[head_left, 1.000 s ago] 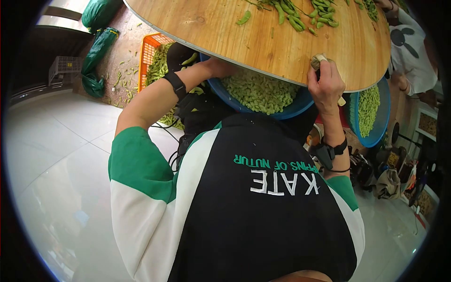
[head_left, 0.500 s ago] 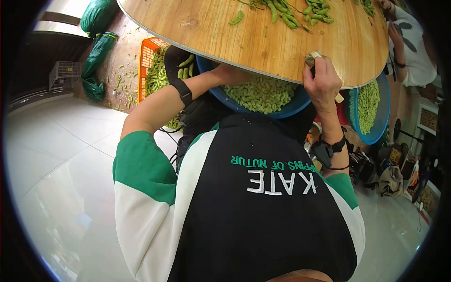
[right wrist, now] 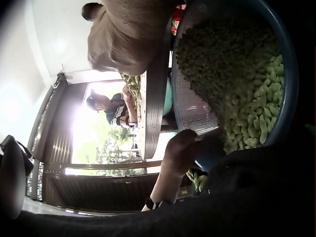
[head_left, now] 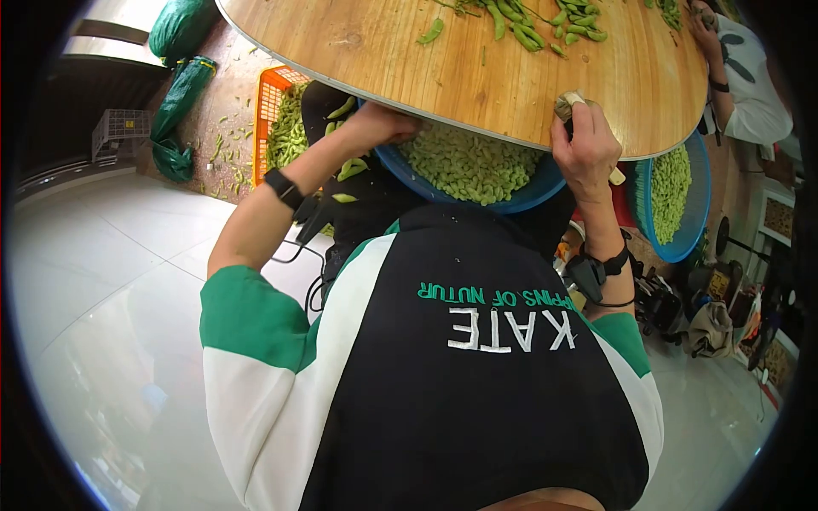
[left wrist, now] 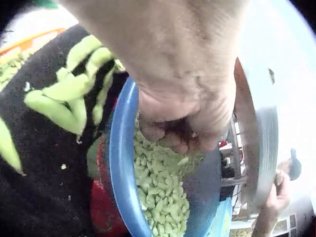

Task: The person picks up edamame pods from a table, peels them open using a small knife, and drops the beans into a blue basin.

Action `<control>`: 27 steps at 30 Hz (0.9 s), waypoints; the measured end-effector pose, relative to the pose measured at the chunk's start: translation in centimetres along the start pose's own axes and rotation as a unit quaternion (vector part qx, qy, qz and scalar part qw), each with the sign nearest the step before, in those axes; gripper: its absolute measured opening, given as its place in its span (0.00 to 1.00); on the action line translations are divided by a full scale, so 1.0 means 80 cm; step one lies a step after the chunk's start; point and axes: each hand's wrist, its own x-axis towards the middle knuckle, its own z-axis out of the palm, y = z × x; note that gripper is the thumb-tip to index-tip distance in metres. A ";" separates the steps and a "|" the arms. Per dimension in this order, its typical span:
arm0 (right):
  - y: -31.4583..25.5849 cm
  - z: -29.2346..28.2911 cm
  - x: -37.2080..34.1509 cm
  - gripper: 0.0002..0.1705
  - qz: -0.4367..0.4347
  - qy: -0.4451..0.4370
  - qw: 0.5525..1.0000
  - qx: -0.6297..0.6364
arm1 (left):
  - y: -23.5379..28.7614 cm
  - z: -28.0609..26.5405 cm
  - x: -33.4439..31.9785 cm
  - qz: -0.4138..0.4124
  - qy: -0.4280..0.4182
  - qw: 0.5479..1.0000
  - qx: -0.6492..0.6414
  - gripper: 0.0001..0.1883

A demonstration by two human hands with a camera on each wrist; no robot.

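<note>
My left hand is over the left rim of a blue basin of shelled green beans, under the tabletop's edge. In the left wrist view its fingers are curled above the beans; I cannot tell whether they hold anything. Beside the basin, several green pods lie on dark cloth. My right hand rests at the edge of the round wooden table, fingers bent around a small brown-and-white object that sticks up at the fingertips.
Loose bean pods lie on the tabletop. An orange crate of pods stands at the left, near green sacks. Another blue basin with beans is at the right. A person in white sits at the table's right side.
My left hand moves from above the shelled beans leftward to the basin's rim, its fingers drawing in. My right hand stays at the table edge. The person at right has shifted their arm.
</note>
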 end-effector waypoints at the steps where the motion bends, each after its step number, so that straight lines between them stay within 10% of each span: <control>1: 0.000 0.000 0.000 0.14 0.002 -0.005 1.000 -0.003 | 0.011 -0.010 -0.013 -0.040 0.000 0.995 -0.088 0.14; 20: 0.001 0.000 0.001 0.14 -0.013 0.002 1.000 0.000 | 0.019 0.023 -0.037 -0.099 0.018 0.945 -0.312 0.13; 27: -0.001 0.000 0.002 0.12 -0.018 0.010 1.000 -0.001 | 0.006 0.026 -0.027 -0.057 0.019 0.995 -0.075 0.14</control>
